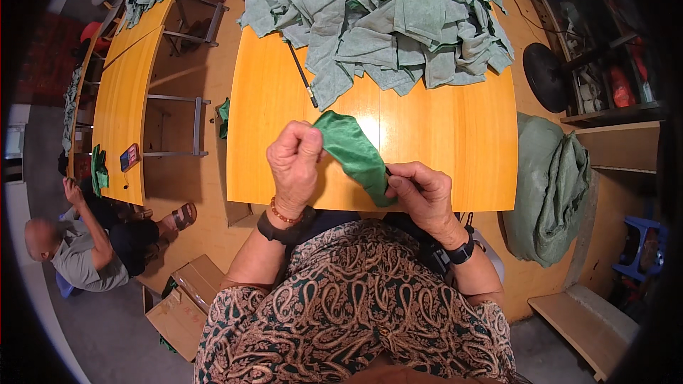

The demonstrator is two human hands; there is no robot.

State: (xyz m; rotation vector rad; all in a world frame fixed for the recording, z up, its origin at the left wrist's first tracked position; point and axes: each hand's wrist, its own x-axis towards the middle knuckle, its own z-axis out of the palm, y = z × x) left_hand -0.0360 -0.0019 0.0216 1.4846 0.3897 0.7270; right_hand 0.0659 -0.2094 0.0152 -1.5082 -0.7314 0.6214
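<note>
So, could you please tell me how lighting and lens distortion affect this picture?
In the head view, black vignetting swallows the corners, and the side table bows into a curve; also in the head view, pale glare marks the yellow table beside the shiny green cloth, while the left hand and right hand look reasonably sharp.

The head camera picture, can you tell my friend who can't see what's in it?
A person's left hand and right hand hold a green cloth over a yellow table. A big heap of grey-green cloths lies beyond, and another person sits at left.
</note>
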